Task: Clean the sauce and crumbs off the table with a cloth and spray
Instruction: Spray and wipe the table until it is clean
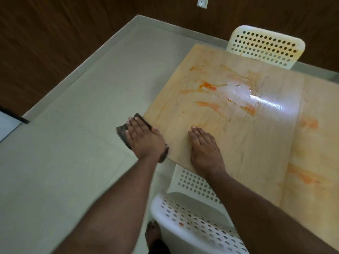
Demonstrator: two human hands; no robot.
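A light wooden table [256, 147] carries smeared orange sauce streaks [209, 86] across its middle, with a wet shiny patch [244, 94] beside them. My left hand [145, 137] lies flat on a dark cloth [122, 132] at the table's left edge; part of the cloth hangs past the edge over the floor. On the tabletop near the front edge my right hand [204, 147] rests flat, fingers together, with nothing in it. No spray bottle is in view.
A white perforated chair [194, 222] stands tucked at the near side, with a small orange spot on it. Another white perforated chair [266, 46] sits at the far side. Grey tiled floor [73, 143] spreads to the left, bounded by dark wood walls. My bare foot [153, 233] shows below.
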